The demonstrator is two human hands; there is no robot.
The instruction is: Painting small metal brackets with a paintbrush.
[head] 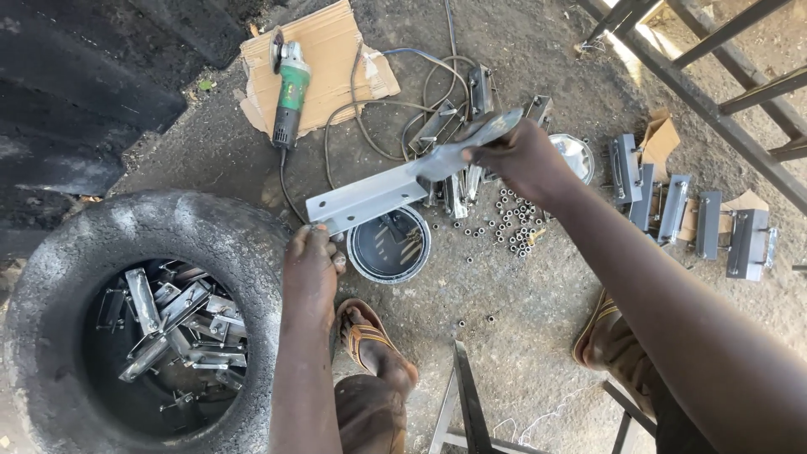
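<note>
While the left hand (309, 267) grips the near-left end of a long grey metal bracket (370, 195), its fingers curled tight around the corner, the right hand (523, 158) is closed on a flat brush (471, 141) pressed against the bracket's far-right end. The bracket hangs slanted in the air above a small round tin (388, 245) that sits on the dirt ground. Just right of the tin lies a scatter of small metal nuts (514, 229). At the near left stands an old tyre (101, 244) with a heap of similar metal pieces (172, 324) inside its hole. Far from the hands, a green angle grinder (290, 94) rests on a torn sheet of cardboard (336, 59), its cable looping toward the middle. A row of grey brackets (681, 210) lies on the ground to the right. A sandalled foot (374, 345) shows near the tin.
</note>
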